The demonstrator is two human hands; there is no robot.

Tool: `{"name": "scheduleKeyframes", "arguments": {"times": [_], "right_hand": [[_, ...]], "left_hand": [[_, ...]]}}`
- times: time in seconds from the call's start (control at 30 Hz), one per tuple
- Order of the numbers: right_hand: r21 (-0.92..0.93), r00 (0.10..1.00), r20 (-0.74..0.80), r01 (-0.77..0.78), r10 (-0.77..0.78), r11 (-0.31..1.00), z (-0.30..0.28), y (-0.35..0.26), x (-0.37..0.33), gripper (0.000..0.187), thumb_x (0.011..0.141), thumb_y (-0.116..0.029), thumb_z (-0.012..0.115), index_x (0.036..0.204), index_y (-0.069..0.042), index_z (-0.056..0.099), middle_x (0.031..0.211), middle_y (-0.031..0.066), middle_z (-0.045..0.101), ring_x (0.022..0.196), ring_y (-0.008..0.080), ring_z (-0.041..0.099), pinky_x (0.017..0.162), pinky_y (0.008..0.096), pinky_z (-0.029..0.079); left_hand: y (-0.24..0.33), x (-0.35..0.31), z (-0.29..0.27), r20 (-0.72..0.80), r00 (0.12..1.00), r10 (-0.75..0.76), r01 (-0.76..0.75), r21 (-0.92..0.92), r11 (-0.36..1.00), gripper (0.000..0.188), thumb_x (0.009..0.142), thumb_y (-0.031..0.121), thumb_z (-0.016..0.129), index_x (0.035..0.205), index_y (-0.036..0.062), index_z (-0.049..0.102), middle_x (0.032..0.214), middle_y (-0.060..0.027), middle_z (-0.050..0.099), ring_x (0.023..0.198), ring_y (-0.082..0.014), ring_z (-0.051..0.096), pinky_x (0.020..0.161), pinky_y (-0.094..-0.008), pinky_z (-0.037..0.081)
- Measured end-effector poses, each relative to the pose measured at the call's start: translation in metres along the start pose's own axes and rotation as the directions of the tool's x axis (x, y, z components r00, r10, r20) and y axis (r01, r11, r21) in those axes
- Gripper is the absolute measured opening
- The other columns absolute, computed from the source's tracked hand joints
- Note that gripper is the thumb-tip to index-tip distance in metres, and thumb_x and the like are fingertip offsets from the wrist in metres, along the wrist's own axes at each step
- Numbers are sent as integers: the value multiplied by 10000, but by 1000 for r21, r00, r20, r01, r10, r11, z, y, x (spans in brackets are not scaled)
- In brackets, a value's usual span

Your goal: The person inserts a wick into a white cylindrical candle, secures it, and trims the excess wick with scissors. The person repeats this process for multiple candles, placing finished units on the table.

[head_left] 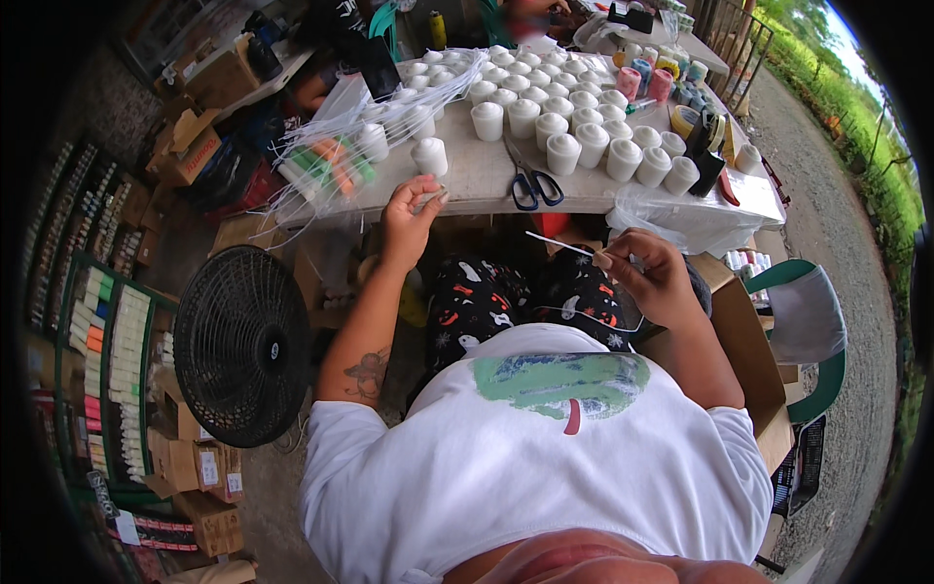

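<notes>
My right hand (650, 275), above my lap, pinches a thin white cord (556, 243). Its straight end points left toward the table, and a thin strand (589, 316) loops below the hand across my lap. At the table's front edge my left hand (409, 216) has its fingers pinched together; something small and pale seems to be between the tips, too small to name. Just beyond those fingers stands one white cup-shaped piece (429, 157) with a domed top. Dark-handled scissors (530, 183) lie to its right. A loose bundle of white strands (316, 161) spreads over the table's left side.
Several rows of similar white cups (555, 107) cover the table (467, 190). Colored spools (644, 78) and tape rolls (684, 122) stand at the right. A black fan (243, 346) is left of me, with a cardboard box (744, 360) and green chair (808, 331) right.
</notes>
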State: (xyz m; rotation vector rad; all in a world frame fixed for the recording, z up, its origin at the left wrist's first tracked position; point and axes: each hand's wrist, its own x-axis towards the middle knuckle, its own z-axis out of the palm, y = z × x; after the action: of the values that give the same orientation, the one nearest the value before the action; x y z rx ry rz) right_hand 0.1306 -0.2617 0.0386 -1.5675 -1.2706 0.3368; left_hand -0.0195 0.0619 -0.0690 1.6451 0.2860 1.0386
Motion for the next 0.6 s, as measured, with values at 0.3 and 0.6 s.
{"name": "scheduleKeyframes", "arguments": {"times": [0.3,0.6], "right_hand": [[-185,954,-113,255,-278,949,3,-19,18,79,819,-49,703,796,-6,642,708,76,582,634,181,546,594,293,433],[-220,903,-30,412,-428,884,6,-47,14,84,754,-2,716,778,-22,637,680,74,548,642,243,517,644,334,421]], "left_hand": [[-66,88,-1,-284,931,-229,294,214,932,754,698,316,827,1289,32,456,1221,-183,555,1106,-248,571,895,-387,489],[84,-15,47,347,871,-347,467,-805,367,638,836,617,553,1136,54,550,994,-101,644,927,-258,660,766,-366,602]]}}
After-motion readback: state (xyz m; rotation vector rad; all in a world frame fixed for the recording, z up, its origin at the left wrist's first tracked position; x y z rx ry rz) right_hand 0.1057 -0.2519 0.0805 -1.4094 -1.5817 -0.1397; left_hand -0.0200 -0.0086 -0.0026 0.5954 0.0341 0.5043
